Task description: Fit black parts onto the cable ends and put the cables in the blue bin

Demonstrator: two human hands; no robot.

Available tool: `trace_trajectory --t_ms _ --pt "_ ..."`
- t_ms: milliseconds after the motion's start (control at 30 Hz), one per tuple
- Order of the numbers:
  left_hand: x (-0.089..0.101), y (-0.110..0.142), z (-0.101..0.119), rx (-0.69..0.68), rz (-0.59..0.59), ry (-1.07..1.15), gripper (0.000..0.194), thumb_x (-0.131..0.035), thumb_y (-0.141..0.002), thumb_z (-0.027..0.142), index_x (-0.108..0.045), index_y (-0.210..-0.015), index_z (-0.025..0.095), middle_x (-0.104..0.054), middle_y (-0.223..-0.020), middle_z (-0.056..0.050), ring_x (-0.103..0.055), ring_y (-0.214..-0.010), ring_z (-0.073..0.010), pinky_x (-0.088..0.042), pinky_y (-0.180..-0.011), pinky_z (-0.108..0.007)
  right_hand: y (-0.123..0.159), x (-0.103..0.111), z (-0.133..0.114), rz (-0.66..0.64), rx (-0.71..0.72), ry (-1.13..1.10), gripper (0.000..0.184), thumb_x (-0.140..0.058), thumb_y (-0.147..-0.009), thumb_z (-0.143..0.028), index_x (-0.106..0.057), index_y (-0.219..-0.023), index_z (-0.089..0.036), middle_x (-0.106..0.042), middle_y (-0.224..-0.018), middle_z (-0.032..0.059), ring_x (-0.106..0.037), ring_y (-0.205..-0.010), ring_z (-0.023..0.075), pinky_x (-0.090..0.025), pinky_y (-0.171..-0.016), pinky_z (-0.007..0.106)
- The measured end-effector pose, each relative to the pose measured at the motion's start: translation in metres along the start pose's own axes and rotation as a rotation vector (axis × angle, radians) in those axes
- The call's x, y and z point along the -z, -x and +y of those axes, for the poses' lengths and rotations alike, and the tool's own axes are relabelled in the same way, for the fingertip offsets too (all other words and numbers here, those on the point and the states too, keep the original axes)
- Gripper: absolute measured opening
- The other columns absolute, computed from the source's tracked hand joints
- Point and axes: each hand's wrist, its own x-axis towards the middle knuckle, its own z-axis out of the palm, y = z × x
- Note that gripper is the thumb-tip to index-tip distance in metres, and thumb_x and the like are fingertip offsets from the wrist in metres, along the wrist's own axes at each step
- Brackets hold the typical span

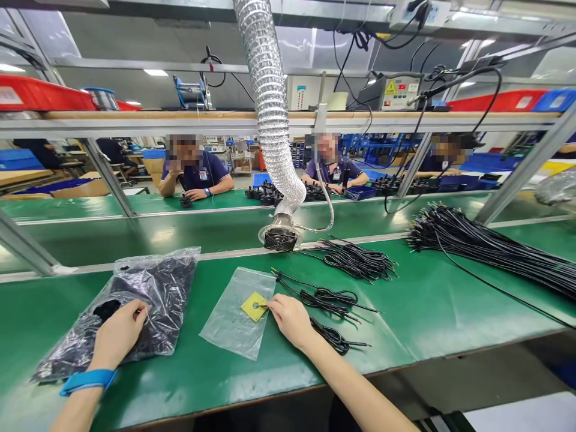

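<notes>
right hand [290, 318] pinches a small dark piece [262, 306], tip over the yellow square [249, 312]; i see that square on a clear bag [225, 324], between the green table's [382, 336] near and far edges. left hand [117, 333] curled at the bag of black parts [171, 294], which reaches the far edge; can't tell if it holds anything. coiled cables [357, 261] right of the right hand, fan [279, 240] at the far edge.

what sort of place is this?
Most likely a factory floor, probably electronics or cable assembly. Clues: a long green bench with a thick bundle of black cables, a flexible metal duct hanging over it, and co-workers in dark blue tops across from it.
</notes>
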Motion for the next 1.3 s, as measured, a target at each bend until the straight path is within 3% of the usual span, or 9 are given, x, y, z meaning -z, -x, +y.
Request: trace_trajectory --t_ms 133,233,333,433,533,700,833,1000,1300 --pt "0.004 0.002 -0.007 -0.051 0.138 -0.115 0.035 -0.028 -0.091 0.039 -0.053 -0.085 0.016 -0.060 -0.081 -0.008 -0.054 -0.077 -0.0215 -0.034 -0.066 -0.029 -0.004 0.006 -0.004 -0.182 0.033 0.115 0.014 -0.053 -0.093 -0.012 -0.066 -0.087 -0.013 -0.057 -0.088 0.0057 -0.050 -0.082 0.0177 -0.033 -0.070 0.031" --pt "0.019 0.007 -0.007 -0.010 0.119 -0.305 0.032 -0.024 -0.092 0.037 -0.047 -0.081 0.017 -0.058 -0.076 -0.006 -0.052 -0.070 -0.0207 -0.030 -0.061 -0.029 -0.006 0.010 -0.004 -0.229 0.024 0.130 0.015 -0.052 -0.093 -0.011 -0.065 -0.086 -0.013 -0.056 -0.087 0.0066 -0.050 -0.083 0.0178 -0.033 -0.070 0.032" --pt "0.046 0.017 0.002 0.105 0.230 -0.217 0.041 -0.022 -0.089 0.041 -0.054 -0.100 0.017 -0.062 -0.096 -0.006 -0.054 -0.075 -0.0219 -0.032 -0.061 -0.029 -0.004 0.009 -0.002 -0.138 -0.029 0.060 0.017 -0.049 -0.096 -0.015 -0.065 -0.093 -0.014 -0.057 -0.089 0.0062 -0.051 -0.082 0.0167 -0.034 -0.070 0.030" --pt "0.066 0.025 0.026 0.095 0.380 0.153 0.052 -0.027 -0.087 0.045 -0.058 -0.120 0.019 -0.062 -0.107 -0.005 -0.058 -0.090 -0.0246 -0.039 -0.069 -0.032 -0.002 0.005 0.001 0.029 -0.087 -0.073 0.022 -0.044 -0.099 -0.021 -0.066 -0.102 -0.017 -0.058 -0.089 0.0047 -0.054 -0.080 0.0143 -0.037 -0.071 0.028" --pt "0.058 0.028 0.069 -0.024 0.160 0.773 0.050 -0.049 -0.080 0.050 -0.064 -0.114 0.017 -0.066 -0.093 -0.004 -0.061 -0.089 -0.0197 -0.045 -0.080 -0.030 -0.001 0.002 0.001 0.163 -0.115 -0.217 0.025 -0.042 -0.101 -0.025 -0.065 -0.102 -0.017 -0.061 -0.088 0.0031 -0.057 -0.077 0.0124 -0.039 -0.069 0.025" --pt "0.000 0.027 0.169 -0.167 -0.429 1.358 0.060 -0.080 -0.058 0.044 -0.062 -0.104 0.010 -0.065 -0.091 -0.008 -0.061 -0.079 -0.0165 -0.048 -0.077 -0.028 -0.003 0.005 -0.001 0.291 -0.200 -0.450 0.029 -0.040 -0.099 -0.032 -0.063 -0.097 -0.015 -0.062 -0.082 0.0016 -0.057 -0.067 0.0101 -0.039 -0.063 0.023" --pt "-0.036 0.025 0.220 -0.177 -0.564 1.547 0.060 -0.086 -0.050 0.039 -0.059 -0.093 0.008 -0.062 -0.079 -0.006 -0.061 -0.073 -0.0145 -0.048 -0.071 -0.026 -0.005 0.011 -0.001 0.373 -0.222 -0.543 0.028 -0.042 -0.098 -0.033 -0.061 -0.096 -0.014 -0.061 -0.079 0.0013 -0.057 -0.066 0.0091 -0.041 -0.063 0.021" --pt "-0.048 0.031 0.228 -0.145 -0.672 1.623 0.072 -0.089 -0.049 0.040 -0.062 -0.107 0.006 -0.065 -0.087 -0.008 -0.064 -0.077 -0.0154 -0.050 -0.075 -0.027 -0.010 0.011 -0.002 0.429 -0.189 -0.558 0.024 -0.044 -0.098 -0.029 -0.062 -0.093 -0.013 -0.062 -0.080 0.0013 -0.057 -0.066 0.0082 -0.041 -0.062 0.020" --pt "-0.047 0.033 0.222 -0.008 -0.775 1.803 0.067 -0.090 -0.050 0.034 -0.068 -0.107 0.006 -0.069 -0.094 -0.014 -0.066 -0.081 -0.0180 -0.054 -0.078 -0.027 -0.013 0.005 -0.003 0.427 -0.163 -0.467 0.022 -0.045 -0.098 -0.026 -0.063 -0.091 -0.014 -0.061 -0.078 0.0000 -0.055 -0.062 0.0076 -0.039 -0.058 0.022"
